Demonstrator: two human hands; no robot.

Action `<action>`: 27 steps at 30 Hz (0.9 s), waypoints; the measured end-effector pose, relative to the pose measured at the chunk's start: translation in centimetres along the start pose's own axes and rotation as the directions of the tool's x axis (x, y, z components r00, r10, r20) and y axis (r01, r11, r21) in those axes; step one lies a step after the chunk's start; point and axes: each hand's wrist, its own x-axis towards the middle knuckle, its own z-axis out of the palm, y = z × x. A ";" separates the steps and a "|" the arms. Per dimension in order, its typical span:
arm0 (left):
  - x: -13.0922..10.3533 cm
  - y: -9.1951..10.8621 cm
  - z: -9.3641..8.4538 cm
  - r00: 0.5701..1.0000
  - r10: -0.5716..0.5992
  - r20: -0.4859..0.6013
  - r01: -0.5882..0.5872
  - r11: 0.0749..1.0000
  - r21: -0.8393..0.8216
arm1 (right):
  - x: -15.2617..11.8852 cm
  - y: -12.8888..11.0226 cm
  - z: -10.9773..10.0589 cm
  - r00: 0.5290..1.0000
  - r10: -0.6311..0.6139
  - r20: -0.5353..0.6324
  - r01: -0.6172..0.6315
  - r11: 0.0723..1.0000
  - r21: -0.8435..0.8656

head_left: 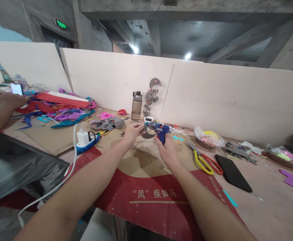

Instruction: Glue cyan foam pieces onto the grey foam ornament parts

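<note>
My right hand [168, 151] is wrapped round the handle of a blue hot glue gun [163, 131], whose nozzle points left. My left hand [133, 133] is closed in a pinch on a small blue piece [145, 123] close to the nozzle; whether the two touch I cannot tell. Just below lies a grey crescent [149, 135], partly hidden by the glue gun. A thin cord loops over the brown and red paper sheet [146, 187] beneath my hands.
Scissors [204, 162] and a black phone [233, 172] lie to the right. Behind stand a water bottle [136, 108] and a hanging grey moon ornament [153, 90]. Left are a power strip [87, 144] with a white cable, felt scraps [68, 115] and another person's hand [11, 100].
</note>
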 end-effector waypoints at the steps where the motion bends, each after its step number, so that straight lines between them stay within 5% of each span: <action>1: 0.0 0.0 0.0 1.000 -0.001 -0.002 0.001 1.000 0.002 | 0.0 0.0 0.0 1.000 0.003 0.005 -0.003 1.000 -0.009; 27: -0.2 0.3 0.0 0.999 0.055 0.000 -0.054 0.997 0.051 | 0.1 0.5 0.1 0.999 0.032 -0.021 -0.033 0.998 -0.053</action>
